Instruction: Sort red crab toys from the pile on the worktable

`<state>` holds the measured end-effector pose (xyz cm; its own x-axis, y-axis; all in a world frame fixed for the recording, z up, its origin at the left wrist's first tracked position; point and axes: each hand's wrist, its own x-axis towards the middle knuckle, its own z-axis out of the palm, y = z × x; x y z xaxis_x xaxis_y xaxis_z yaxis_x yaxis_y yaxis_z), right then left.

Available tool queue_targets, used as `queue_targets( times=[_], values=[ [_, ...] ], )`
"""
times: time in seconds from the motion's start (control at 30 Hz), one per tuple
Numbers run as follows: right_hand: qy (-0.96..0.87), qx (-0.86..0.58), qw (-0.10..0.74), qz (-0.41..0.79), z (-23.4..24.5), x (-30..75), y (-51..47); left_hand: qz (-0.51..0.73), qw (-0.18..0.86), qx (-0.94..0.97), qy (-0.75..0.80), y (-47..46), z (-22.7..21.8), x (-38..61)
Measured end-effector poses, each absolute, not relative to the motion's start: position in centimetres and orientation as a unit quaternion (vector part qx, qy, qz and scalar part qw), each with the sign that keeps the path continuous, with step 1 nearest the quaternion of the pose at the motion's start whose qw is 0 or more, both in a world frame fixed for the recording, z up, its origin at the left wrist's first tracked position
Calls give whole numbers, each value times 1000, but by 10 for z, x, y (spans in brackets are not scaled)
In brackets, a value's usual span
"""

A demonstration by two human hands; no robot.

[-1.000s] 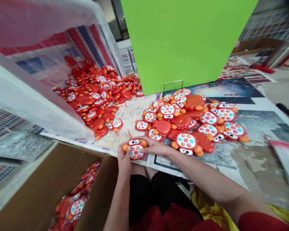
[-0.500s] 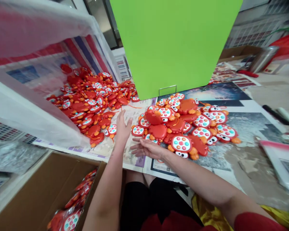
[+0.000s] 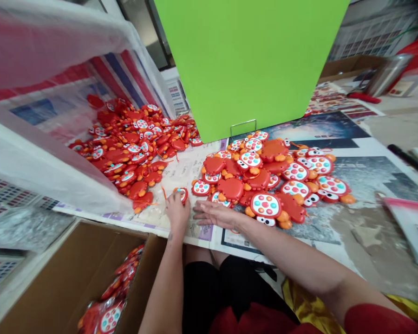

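Note:
In the head view my left hand [image 3: 177, 212] has its fingers closed on a red crab-shaped toy [image 3: 183, 195], whose white panel and coloured buttons partly show past the fingertips. A thin orange cord sticks up beside that hand. My right hand [image 3: 216, 215] is held palm inward with the fingers stretched out, and nothing is in it. It hovers at the near left edge of a pile of similar toys [image 3: 265, 205], some face up with dotted panels and eyes, others red back up. A larger heap of the toys [image 3: 135, 153] lies to the left.
An upright green board [image 3: 254, 65] stands behind the pile, with a wire handle at its foot. A cardboard box [image 3: 55, 273] holding bagged toys sits at lower left. White plastic sheeting [image 3: 55, 157] hangs around the left heap. Black and white pens [image 3: 409, 157] lie on the right.
My left hand has drawn back toward me, closing from open onto a toy that lay at the edge of the left heap. My right hand stays open in nearly the same place.

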<state>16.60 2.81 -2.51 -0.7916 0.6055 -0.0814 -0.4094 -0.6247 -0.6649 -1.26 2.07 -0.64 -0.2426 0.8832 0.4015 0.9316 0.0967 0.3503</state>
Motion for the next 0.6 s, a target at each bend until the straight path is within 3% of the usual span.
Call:
queue_targets(
  times=[0.13,0.27,0.37,0.5,0.6],
  values=[
    [-325,-128,294,890,-23,164,27,-445,-11,-658,-608,-15,-17,9],
    [-271,-171,313,894,-20,164,27,-444,-18,-719,-534,-42,-17,22],
    [-262,-176,319,894,-19,165,25,-440,-7,-720,-536,-50,-17,26],
    [-282,-182,313,889,-16,169,23,-521,32,-623,-583,-50,-23,27],
    [-309,-154,306,887,-14,172,24,-596,-65,-518,-610,-43,-27,23]
  ],
)
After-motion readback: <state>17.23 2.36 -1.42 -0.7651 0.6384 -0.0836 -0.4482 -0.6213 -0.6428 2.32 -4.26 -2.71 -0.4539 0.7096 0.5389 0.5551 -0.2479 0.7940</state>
